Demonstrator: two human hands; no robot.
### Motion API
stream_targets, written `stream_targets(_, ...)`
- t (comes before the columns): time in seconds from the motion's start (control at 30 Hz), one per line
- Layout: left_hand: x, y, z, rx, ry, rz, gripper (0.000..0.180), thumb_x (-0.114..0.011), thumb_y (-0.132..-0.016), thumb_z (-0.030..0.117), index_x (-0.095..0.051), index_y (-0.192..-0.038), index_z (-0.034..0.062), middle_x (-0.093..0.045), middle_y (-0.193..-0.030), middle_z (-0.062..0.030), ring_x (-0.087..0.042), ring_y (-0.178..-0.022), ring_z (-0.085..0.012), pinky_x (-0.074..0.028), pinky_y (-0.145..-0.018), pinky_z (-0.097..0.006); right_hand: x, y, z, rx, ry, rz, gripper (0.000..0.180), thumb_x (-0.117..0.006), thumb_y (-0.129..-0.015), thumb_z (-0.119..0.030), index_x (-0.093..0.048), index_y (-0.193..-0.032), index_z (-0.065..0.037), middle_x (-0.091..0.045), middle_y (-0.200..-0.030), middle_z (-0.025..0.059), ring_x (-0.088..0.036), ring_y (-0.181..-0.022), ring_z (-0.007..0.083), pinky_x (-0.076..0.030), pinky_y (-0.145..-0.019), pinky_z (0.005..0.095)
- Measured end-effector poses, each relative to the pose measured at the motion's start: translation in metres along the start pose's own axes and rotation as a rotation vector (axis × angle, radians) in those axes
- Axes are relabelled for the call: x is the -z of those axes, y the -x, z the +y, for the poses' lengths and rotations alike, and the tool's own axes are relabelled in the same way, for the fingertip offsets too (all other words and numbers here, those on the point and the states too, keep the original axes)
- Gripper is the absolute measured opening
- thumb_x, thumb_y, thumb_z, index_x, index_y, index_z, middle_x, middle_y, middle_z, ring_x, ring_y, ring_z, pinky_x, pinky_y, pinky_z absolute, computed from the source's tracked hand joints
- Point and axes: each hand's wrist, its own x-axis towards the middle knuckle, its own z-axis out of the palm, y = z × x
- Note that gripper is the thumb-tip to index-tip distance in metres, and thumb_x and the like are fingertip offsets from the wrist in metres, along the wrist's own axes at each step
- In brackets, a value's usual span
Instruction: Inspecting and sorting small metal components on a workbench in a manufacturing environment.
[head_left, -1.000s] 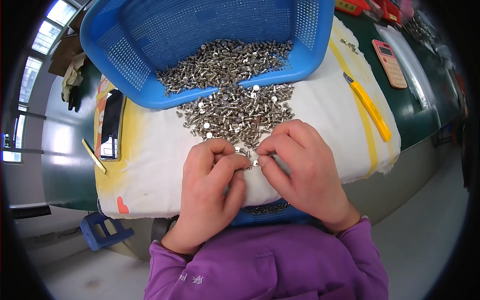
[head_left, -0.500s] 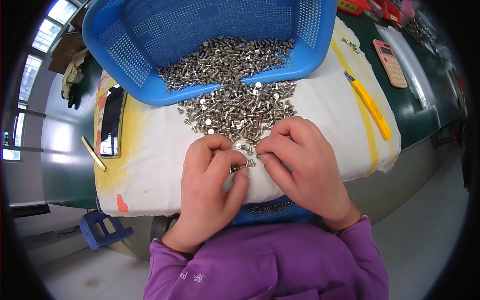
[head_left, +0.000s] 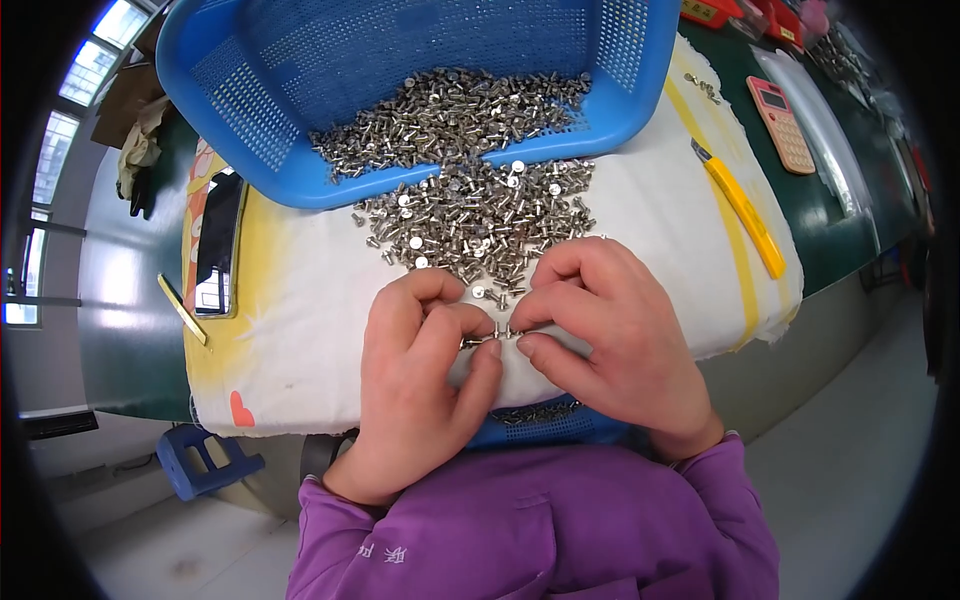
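Over the white cloth (head_left: pixel 300 370), my left hand (head_left: pixel 420 375) is closed in a pinch on several small silver flat-headed fasteners (head_left: pixel 480 341), screws or rivets; its fingers partly hide them. My right hand (head_left: pixel 615 335) pinches another fastener (head_left: pixel 511 332) between thumb and forefinger, right beside those in the left. The fingertips of both hands nearly meet. Just beyond them lies a loose pile of the same fasteners (head_left: pixel 480 220). It spreads out from the low front edge of a blue perforated plastic basket (head_left: pixel 400 50), which holds many more.
Right of the pile lies a yellow utility knife (head_left: pixel 743 215), with a pink calculator (head_left: pixel 781 125) farther off. A phone (head_left: pixel 219 245) and a yellow strip (head_left: pixel 182 310) are at left. A second blue basket (head_left: pixel 560 430) with fasteners sits below the table edge. A blue stool (head_left: pixel 205 463) stands lower left.
My right hand has moved slightly toward me, bringing a fastener down beside those in my left hand. The left hand stays almost where it was.
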Motion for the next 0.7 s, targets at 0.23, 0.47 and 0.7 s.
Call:
stream_targets(0.23,0.0034,0.0003,-0.0003,-0.006,0.013,-0.033,0.023,-0.076,-0.076,0.000,-0.066,-0.096,0.0046,-0.056,-0.117,-0.0155,-0.057,-0.099,-0.0308,-0.048,-0.083,-0.039,-0.0001,0.0029,-0.0004,-0.023,-0.007,0.027,0.016,-0.072,-0.080,-0.002,-0.067,-0.095,-0.006,-0.058,-0.104,0.0098,-0.059,-0.096,0.0307,-0.049,-0.084,0.0409)
stream_targets(0.47,0.0044,-0.0001,-0.0017,-0.021,0.034,-0.053,0.025,-0.075,-0.076,-0.001,-0.067,-0.099,0.0047,-0.056,-0.120,-0.0149,-0.056,-0.091,-0.0269,-0.048,-0.080,-0.039,0.0024,0.0049,-0.0007,-0.051,-0.025,0.026,0.023,-0.068,-0.078,0.006,-0.074,-0.096,-0.007,-0.058,-0.110,0.0111,-0.061,-0.093,0.0250,-0.052,-0.079,0.0343)
stream_targets(0.7,0.0040,0.0004,-0.0026,-0.027,0.030,-0.065,0.028,-0.075,-0.075,0.000,-0.070,-0.102,0.0073,-0.057,-0.123,-0.0139,-0.056,-0.091,-0.0255,-0.047,-0.078,-0.038,0.0057,0.0078,-0.0013,-0.035,0.032,0.018,0.027,-0.064,-0.078,0.010,-0.077,-0.096,-0.006,-0.059,-0.113,0.0110,-0.061,-0.098,0.0232,-0.053,-0.082,0.0322)
